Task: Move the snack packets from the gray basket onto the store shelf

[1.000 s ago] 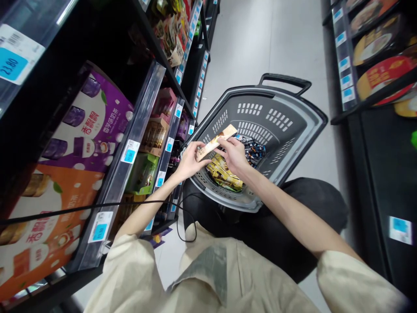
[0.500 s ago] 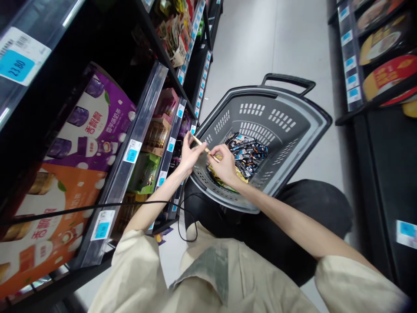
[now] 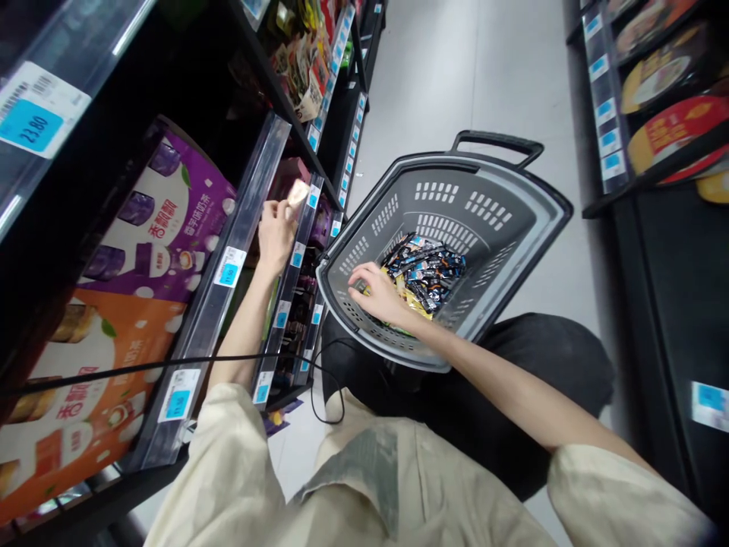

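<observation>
My left hand (image 3: 276,232) is at the shelf on the left, its fingers closed on a small cream-and-gold packet (image 3: 297,195) that sticks up past the fingertips. Just behind it is a pink box (image 3: 293,169) on that shelf. Over the near left side of a grey shopping basket (image 3: 501,171), my right hand (image 3: 377,292) hangs with curved fingers apart and nothing visible in them. Black and blue stick packets (image 3: 436,266) lie in a heap on the basket floor. Yellow packets (image 3: 414,296) lie beside them, partly covered by my right hand.
Large purple (image 3: 176,205) and orange (image 3: 74,380) drink boxes fill the near left shelf. A black cable (image 3: 239,355) crosses in front of my left forearm. On the right stands another shelf with red-lidded bowls (image 3: 680,137). Pale floor (image 3: 427,68) runs between the shelves.
My hands have come apart. The left went up and left to the shelf with the packet; the right let go of the slim gold packet and sank slightly over the basket, its fingers spreading.
</observation>
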`<state>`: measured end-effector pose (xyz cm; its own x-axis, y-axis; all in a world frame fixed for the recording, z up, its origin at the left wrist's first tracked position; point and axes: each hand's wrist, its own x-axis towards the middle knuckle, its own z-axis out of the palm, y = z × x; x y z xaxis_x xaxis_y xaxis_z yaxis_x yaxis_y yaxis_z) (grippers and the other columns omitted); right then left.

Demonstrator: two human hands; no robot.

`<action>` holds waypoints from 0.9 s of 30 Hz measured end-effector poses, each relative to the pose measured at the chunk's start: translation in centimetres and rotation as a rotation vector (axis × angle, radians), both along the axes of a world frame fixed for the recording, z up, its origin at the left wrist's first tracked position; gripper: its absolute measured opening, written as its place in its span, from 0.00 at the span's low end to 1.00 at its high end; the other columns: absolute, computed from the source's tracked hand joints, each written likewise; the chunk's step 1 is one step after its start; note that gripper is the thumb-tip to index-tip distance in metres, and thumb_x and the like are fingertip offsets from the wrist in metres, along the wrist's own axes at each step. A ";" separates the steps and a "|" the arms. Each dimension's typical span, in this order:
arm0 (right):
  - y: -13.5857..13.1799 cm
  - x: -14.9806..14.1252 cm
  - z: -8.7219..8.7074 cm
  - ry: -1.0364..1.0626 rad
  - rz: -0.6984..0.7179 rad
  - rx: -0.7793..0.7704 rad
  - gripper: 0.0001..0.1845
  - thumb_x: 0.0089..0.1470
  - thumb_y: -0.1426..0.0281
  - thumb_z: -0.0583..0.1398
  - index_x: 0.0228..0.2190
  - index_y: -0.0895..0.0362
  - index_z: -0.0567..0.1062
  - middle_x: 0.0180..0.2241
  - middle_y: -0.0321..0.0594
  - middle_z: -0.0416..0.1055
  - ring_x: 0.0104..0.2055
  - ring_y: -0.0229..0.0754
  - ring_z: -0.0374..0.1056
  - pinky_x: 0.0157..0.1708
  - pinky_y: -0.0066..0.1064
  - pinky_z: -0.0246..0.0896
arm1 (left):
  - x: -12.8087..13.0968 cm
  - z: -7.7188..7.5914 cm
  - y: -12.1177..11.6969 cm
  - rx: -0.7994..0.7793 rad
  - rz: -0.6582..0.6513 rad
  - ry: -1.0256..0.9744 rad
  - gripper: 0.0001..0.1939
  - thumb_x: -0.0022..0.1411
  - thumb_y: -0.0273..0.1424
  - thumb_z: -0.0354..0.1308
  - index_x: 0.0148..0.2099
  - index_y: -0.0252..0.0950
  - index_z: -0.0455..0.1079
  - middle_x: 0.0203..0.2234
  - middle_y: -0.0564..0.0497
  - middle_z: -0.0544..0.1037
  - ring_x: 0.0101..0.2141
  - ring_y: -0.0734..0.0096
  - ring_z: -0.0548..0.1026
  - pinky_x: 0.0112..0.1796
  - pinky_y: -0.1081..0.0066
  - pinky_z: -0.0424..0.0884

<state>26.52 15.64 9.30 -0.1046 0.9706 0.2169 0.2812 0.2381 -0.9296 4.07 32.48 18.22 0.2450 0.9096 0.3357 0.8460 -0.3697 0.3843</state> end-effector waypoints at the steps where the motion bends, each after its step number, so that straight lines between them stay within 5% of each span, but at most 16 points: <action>1: 0.0 0.0 0.0 -0.009 0.002 0.003 0.05 0.53 0.72 0.61 0.35 0.55 0.76 0.47 0.44 0.71 0.52 0.47 0.69 0.54 0.41 0.65 | -0.9 -0.1 0.4 -0.001 0.012 0.044 0.16 0.69 0.33 0.55 0.57 0.37 0.71 0.60 0.36 0.67 0.58 0.45 0.72 0.60 0.52 0.67; 6: 0.2 0.4 0.2 -0.034 0.024 -0.011 0.04 0.54 0.73 0.60 0.33 0.55 0.76 0.44 0.44 0.73 0.48 0.45 0.69 0.52 0.38 0.65 | -3.3 -1.8 0.7 -0.041 0.090 0.149 0.21 0.66 0.24 0.50 0.60 0.34 0.69 0.61 0.34 0.67 0.63 0.39 0.66 0.64 0.46 0.60; 10: 0.8 1.3 0.8 -0.072 0.041 -0.046 0.05 0.54 0.73 0.60 0.34 0.56 0.77 0.43 0.43 0.73 0.46 0.43 0.69 0.51 0.36 0.64 | -4.4 -2.7 0.4 -0.169 0.305 0.134 0.31 0.61 0.18 0.49 0.67 0.25 0.61 0.68 0.30 0.60 0.70 0.46 0.57 0.69 0.50 0.53; 13: 2.0 3.2 1.6 -0.144 0.055 -0.061 0.06 0.55 0.72 0.60 0.35 0.58 0.78 0.42 0.43 0.73 0.46 0.43 0.69 0.51 0.36 0.62 | -5.1 -2.4 0.5 -0.372 0.445 0.280 0.35 0.57 0.16 0.53 0.67 0.23 0.61 0.67 0.28 0.62 0.69 0.46 0.60 0.68 0.52 0.58; 17: 4.1 7.3 3.0 -0.244 -0.016 -0.079 0.10 0.58 0.68 0.60 0.39 0.59 0.79 0.41 0.44 0.72 0.43 0.43 0.69 0.49 0.37 0.63 | -5.0 -1.8 1.0 -0.508 0.401 0.521 0.24 0.59 0.19 0.55 0.58 0.26 0.70 0.56 0.29 0.74 0.59 0.43 0.73 0.59 0.53 0.70; 22: 5.0 11.0 3.5 -0.576 -0.209 -0.090 0.15 0.63 0.69 0.57 0.46 0.62 0.78 0.45 0.51 0.72 0.49 0.49 0.69 0.54 0.44 0.63 | -3.6 -1.9 0.1 -0.436 0.355 0.543 0.19 0.68 0.27 0.53 0.59 0.27 0.69 0.58 0.25 0.71 0.58 0.42 0.73 0.58 0.50 0.69; 27: 4.4 10.7 2.8 -0.963 0.137 -0.426 0.20 0.60 0.70 0.62 0.52 0.65 0.78 0.47 0.58 0.75 0.51 0.56 0.74 0.50 0.46 0.68 | -0.5 -1.5 -3.8 -0.127 0.292 0.496 0.18 0.69 0.24 0.47 0.57 0.28 0.70 0.56 0.28 0.71 0.60 0.39 0.68 0.56 0.47 0.68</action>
